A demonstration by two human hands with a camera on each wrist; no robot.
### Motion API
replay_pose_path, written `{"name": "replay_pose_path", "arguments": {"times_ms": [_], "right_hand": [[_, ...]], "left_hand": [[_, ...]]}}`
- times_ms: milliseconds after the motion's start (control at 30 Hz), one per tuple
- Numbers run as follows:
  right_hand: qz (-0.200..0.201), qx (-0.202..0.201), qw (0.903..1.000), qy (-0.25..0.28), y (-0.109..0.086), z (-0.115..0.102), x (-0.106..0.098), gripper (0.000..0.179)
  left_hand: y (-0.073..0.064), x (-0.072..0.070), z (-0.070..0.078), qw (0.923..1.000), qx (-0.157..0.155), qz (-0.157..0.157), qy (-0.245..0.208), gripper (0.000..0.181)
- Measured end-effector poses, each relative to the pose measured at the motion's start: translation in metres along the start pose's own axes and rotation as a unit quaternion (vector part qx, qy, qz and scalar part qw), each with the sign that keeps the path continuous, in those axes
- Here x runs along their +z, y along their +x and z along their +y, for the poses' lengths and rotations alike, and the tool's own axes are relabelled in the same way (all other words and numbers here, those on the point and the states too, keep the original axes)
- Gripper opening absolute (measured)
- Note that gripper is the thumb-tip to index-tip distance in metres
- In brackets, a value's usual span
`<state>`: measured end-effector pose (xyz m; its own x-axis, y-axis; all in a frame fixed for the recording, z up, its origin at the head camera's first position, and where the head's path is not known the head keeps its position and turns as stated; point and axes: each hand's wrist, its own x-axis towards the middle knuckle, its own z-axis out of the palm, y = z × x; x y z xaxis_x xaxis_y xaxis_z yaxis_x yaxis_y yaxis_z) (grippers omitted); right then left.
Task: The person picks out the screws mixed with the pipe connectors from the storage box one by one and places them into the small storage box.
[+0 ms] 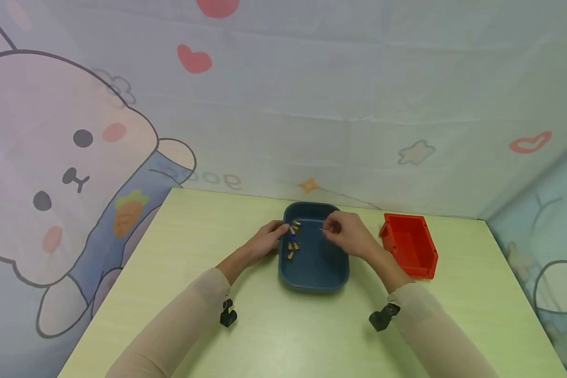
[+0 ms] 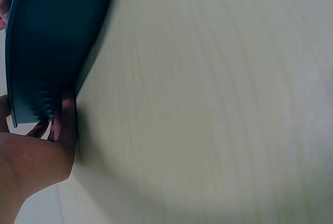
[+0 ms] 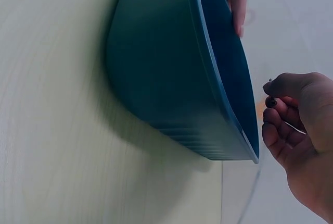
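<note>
A dark blue-green plastic bin (image 1: 314, 268) stands on the table, with several small brass-coloured pieces (image 1: 290, 255) along its left inner side. A small blue piece (image 1: 292, 238) lies among them. My left hand (image 1: 266, 240) grips the bin's left wall, thumb over the rim and other fingers against the outside. Above the right part of the bin, my right hand (image 1: 352, 234) pinches a small thin piece (image 1: 321, 229) between thumb and forefinger. Its kind is too small to tell. In the right wrist view the remaining fingers of that right hand (image 3: 307, 130) are curled.
An open red plastic bin (image 1: 411, 244) sits on the table right of the blue-green one, near my right forearm. Behind the pale wooden table (image 1: 264, 325) hangs a printed cloth (image 1: 302, 105). Dark wrist cameras (image 1: 384, 317) are strapped to both sleeves.
</note>
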<state>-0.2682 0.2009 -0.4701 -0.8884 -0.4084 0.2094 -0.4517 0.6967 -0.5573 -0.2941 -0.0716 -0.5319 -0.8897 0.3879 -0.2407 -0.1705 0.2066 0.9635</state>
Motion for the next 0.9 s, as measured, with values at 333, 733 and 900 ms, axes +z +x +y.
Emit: {"name": "replay_pose_path", "arguments": {"times_ms": [333,733,900], "right_hand": [[0.008,0.006,1.0,0.001,-0.006,0.006,-0.012,0.006],[0.021,0.013,0.9997,0.006,-0.018,0.02,-0.03,0.006],[0.015,0.017,0.9997,0.007,-0.024,0.023,-0.035,0.008]], "left_hand": [[0.0,0.0,0.003,1.0,0.0,-0.003,0.0,0.061],[0.0,-0.004,0.002,1.0,-0.003,0.004,-0.002,0.06],[0.001,-0.004,0.0,1.0,-0.002,0.002,0.0,0.06]]}}
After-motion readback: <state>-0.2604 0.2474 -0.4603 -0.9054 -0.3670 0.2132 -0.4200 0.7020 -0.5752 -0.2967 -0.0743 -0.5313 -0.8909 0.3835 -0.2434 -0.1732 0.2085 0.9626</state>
